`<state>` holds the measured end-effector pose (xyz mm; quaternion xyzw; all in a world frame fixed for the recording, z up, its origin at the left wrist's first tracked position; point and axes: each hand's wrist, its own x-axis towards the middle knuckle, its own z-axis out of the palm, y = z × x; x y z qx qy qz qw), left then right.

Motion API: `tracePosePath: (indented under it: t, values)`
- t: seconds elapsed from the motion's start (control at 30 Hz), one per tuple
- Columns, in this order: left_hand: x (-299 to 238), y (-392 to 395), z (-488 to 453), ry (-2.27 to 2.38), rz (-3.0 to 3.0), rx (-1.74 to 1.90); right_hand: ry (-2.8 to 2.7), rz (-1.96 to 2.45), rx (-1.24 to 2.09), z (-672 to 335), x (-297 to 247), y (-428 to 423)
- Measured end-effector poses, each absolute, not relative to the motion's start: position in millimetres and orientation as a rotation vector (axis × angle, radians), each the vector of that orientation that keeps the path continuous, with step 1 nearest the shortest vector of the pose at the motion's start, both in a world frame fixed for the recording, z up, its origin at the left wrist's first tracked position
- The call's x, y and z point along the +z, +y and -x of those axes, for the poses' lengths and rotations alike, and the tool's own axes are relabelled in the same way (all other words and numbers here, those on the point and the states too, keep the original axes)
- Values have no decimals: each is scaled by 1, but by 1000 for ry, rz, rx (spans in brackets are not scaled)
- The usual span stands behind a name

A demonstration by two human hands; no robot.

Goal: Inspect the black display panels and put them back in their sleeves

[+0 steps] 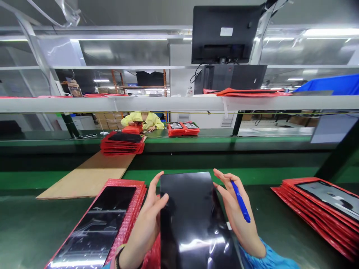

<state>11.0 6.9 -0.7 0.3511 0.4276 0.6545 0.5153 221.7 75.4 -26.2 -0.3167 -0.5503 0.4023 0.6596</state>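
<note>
A glossy black display panel [193,213] stands tilted in front of me, its face reflecting ceiling lights. My left hand [150,213] grips its left edge, thumb on the front and fingers around the side. At the right edge is my right hand [234,205], its fingers touching or very close to the panel. A blue pen [241,201] is tucked between the fingers of that hand. Left of me, another black panel [98,224] lies on red bubble-wrap sleeves [133,198]. Part of a red sleeve shows under the held panel.
To the right is a stack of red sleeves [316,216] topped by a grey-backed panel [333,198]. A wooden board [89,175] bridges to the far bench, with red sleeves [122,144] on its end. A co-worker in yellow [144,119] sits opposite. A monitor [224,35] hangs above.
</note>
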Motion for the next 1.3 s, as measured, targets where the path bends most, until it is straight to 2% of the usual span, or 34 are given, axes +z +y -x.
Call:
tracePosePath:
  t: [0.17,0.33,0.47,0.9,1.07,1.3]
  values:
    - [-39,19,21,1334,-963,1492,-1381,957,906,-250,-78,116]
    - [-75,24,34,1420,-951,1276,-1505,1072,1079,-258,-131,140]
    - [-84,24,33,1464,-1032,1062,-1560,1147,1129,-248,-151,153]
    - [-68,25,48,1887,-1603,772,-1557,1247,1052,-240,-165,163]
    - [-81,13,63,1796,-1387,834,-1511,1113,921,-242,-152,144]
    - [-90,-7,65,1458,-894,950,-1724,967,790,-233,-138,60]
